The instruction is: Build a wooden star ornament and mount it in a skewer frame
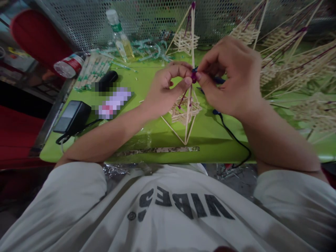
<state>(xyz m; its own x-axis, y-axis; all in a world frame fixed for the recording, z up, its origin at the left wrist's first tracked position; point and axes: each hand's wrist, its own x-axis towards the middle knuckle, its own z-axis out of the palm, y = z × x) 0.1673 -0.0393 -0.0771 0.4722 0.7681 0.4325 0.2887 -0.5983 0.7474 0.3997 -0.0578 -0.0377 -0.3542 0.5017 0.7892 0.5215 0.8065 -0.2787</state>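
Note:
Both hands meet over a frame of thin wooden sticks [188,120], with a lattice of short sticks inside it. My left hand [168,85] pinches the purple cord [194,77] at the frame's top joint between thumb and forefinger. From the other side, the thumb and fingertips of my right hand [231,78] close on the same purple cord. Purple strands run from that joint down to the lattice. A small dark bit at the fingertips is too small to name. Behind the hands stands a similar stick frame [185,40] with a purple-tied tip.
Several more stick frames [286,70] crowd the right side. A clear bottle [122,40], wrapped sticks [93,70], another bottle [68,65], a black adapter [72,117] and a purple note [115,103] lie left. A flat strip [162,149] and dark cable [232,131] are near the front edge.

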